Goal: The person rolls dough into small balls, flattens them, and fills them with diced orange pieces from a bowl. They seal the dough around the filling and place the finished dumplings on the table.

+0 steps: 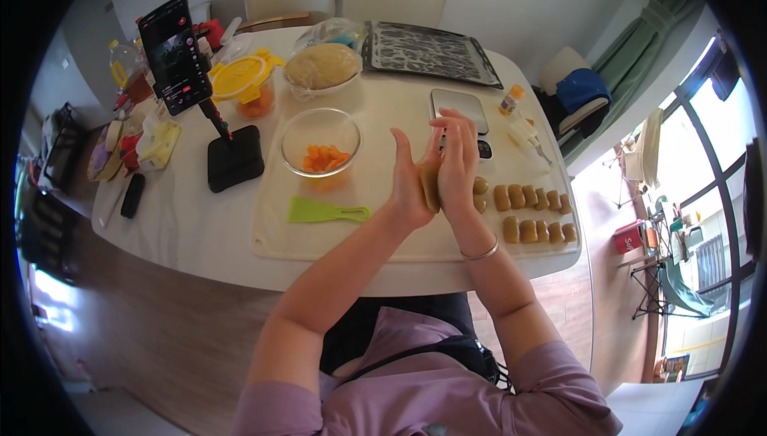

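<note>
Between my two palms a flattened piece of brown dough [429,187] is pressed upright, above the cutting mat [383,241]. My left hand [409,181] bears on it from the left, thumb raised. From the other side my right hand [458,166] lies flat against it, fingers pointing up. Small rounded dough pieces [480,185] sit just right of my right wrist, partly hidden. Farther right, cut dough pieces [530,195] lie in two rows. To the left, a clear glass bowl [322,142] holds orange chunks [325,158], with a green plastic scraper [328,210] nearer to me.
Behind my hands stands a digital kitchen scale [460,111]. A black patterned baking tray [428,52], a film-covered bowl of dough [322,67] and a yellow-lidded container [245,79] line the back. A phone [175,55] stands on a black-based holder at left. An orange-capped bottle [512,100] is at right.
</note>
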`<state>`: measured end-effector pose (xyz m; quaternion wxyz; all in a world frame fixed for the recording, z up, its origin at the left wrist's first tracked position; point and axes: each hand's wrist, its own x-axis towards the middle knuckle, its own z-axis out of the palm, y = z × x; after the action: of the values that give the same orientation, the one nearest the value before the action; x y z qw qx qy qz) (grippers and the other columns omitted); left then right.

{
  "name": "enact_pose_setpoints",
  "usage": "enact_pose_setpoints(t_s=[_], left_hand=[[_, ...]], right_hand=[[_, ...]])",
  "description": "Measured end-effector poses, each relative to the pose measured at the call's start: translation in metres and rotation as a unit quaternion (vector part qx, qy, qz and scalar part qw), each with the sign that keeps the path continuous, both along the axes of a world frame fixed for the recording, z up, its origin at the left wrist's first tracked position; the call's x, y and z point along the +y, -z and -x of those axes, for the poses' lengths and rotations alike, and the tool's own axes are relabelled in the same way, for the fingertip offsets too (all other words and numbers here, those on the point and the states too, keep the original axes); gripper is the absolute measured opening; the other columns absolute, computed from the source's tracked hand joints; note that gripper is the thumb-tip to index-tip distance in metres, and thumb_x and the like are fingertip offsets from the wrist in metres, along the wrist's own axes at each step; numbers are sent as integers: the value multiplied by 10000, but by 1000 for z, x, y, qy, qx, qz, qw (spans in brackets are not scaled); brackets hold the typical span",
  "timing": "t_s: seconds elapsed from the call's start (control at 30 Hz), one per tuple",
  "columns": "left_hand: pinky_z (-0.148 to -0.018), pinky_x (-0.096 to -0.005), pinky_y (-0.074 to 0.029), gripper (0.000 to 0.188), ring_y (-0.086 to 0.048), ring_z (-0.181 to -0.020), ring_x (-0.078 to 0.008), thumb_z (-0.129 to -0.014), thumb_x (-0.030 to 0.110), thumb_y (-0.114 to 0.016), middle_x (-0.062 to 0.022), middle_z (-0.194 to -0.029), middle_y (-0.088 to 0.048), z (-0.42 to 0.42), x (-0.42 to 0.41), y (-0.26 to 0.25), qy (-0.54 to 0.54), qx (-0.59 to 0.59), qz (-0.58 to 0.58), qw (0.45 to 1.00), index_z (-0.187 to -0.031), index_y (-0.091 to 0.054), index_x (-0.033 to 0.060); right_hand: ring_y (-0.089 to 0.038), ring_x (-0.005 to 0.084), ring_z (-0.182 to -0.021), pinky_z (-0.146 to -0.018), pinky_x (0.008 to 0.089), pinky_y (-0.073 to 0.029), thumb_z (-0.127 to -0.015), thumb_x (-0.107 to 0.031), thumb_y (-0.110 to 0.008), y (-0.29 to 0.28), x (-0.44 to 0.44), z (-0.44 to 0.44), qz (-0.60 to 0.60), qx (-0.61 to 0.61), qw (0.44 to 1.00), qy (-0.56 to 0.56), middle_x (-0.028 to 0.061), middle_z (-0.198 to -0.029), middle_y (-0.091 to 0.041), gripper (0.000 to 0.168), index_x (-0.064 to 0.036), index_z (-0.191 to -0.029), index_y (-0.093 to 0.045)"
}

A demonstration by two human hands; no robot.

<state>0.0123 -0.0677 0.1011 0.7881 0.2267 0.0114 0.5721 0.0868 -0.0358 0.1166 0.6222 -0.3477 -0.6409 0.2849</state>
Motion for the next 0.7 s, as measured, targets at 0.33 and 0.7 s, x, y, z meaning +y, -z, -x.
enact_pose_setpoints(t_s=[0.33,0.7], left_hand=[[-1135,-370,-282,931,-322,-1388,-229,-843,823,-140,-65,-1495,-339,-10,6,15,-89,9,12,996,-1460,-290,143],[-1170,-395,70,819,33,-1484,-213,-924,719,-158,-95,-1610,-48,17,8,-10,-371,135,-153,906,-1543,35,217]], right_hand=[[-549,297,-1078,-963,403,-362,-933,-112,-486,-5,-10,2,-240,-197,945,109,124,-1104,-595,165,-44,-931,-637],[-612,159,-961,-833,282,-461,-979,-191,-505,-9,15,-18,223,53,958,-175,72,-1033,-661,273,22,-1049,-660]])
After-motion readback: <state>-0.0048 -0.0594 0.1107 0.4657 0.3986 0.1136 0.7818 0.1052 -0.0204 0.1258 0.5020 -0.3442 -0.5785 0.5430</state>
